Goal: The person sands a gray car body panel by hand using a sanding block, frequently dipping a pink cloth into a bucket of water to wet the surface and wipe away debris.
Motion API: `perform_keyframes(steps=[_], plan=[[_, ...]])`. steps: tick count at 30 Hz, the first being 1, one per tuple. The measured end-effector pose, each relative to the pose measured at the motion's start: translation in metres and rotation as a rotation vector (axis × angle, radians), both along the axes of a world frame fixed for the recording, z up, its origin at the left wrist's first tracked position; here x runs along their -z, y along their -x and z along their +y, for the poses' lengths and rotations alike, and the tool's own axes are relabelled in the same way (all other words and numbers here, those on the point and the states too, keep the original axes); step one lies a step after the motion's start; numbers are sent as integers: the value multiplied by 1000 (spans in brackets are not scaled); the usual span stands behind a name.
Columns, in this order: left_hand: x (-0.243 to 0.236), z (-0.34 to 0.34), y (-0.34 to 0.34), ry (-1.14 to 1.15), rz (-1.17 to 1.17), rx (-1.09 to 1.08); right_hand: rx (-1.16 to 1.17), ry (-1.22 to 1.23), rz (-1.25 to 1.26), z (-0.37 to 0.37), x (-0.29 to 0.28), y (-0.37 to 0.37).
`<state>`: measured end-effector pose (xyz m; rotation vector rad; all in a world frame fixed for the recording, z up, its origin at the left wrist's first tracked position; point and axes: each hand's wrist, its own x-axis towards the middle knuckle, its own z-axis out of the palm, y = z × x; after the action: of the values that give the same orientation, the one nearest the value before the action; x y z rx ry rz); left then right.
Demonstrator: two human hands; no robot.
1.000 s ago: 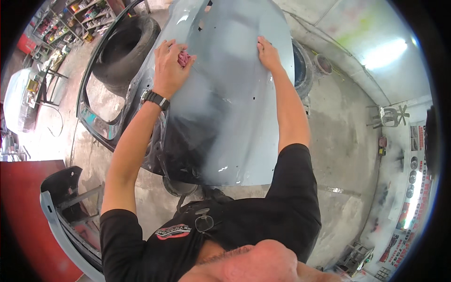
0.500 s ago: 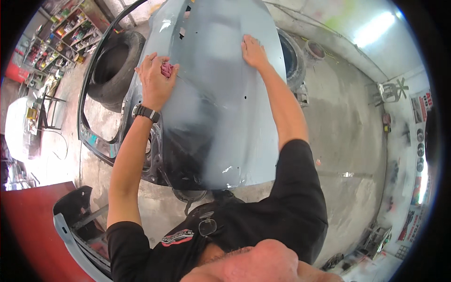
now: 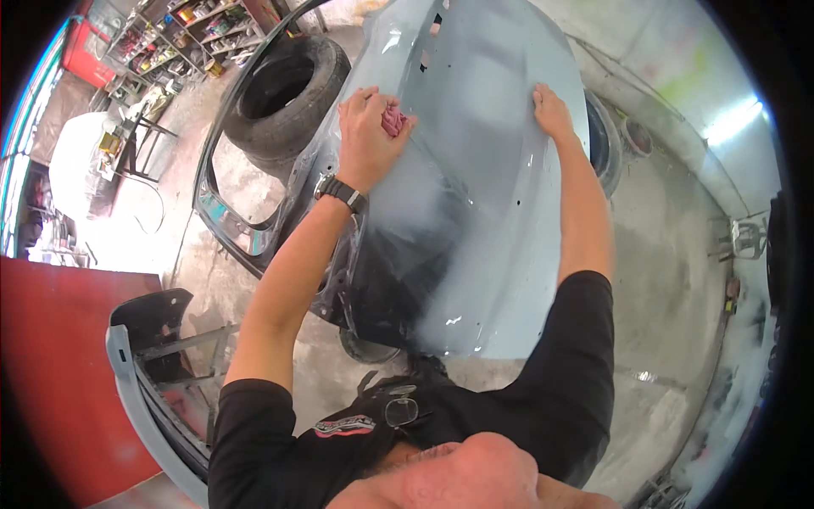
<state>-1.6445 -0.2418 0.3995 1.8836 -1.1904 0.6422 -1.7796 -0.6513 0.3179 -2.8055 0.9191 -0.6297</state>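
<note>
Pressing a small red pad [image 3: 393,120] against the pale blue car door panel [image 3: 483,195], the left hand [image 3: 366,136] has shifted toward 12 o'clock since a second ago. The right hand [image 3: 551,110] rests open-palmed at 1 o'clock, bracing; rubbing progresses upward.

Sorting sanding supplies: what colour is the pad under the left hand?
Pinkish red pad, under the left hand; head view.

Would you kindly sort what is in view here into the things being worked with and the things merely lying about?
In use:
- pale blue car door panel
- pink pad pressed to it by the left hand
- right hand, flat on the panel

Lying about:
- tyre
- grey panel at lower left
- shelves at the back
</note>
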Motion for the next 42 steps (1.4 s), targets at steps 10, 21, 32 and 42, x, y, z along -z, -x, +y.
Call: perform_keyframes(steps=[10, 21, 32, 42], plan=[[10, 0, 0, -5, 28, -19, -187, -87, -281, 17, 11, -2], [14, 13, -7, -32, -12, -68, -114, -202, -269, 9, 25, -28], [23, 19, -17, -29, 6, -46, -98, -238, 21, 328, 51, 199], [19, 15, -5, -45, -40, -113, 46, -128, -81, 319, 62, 229]])
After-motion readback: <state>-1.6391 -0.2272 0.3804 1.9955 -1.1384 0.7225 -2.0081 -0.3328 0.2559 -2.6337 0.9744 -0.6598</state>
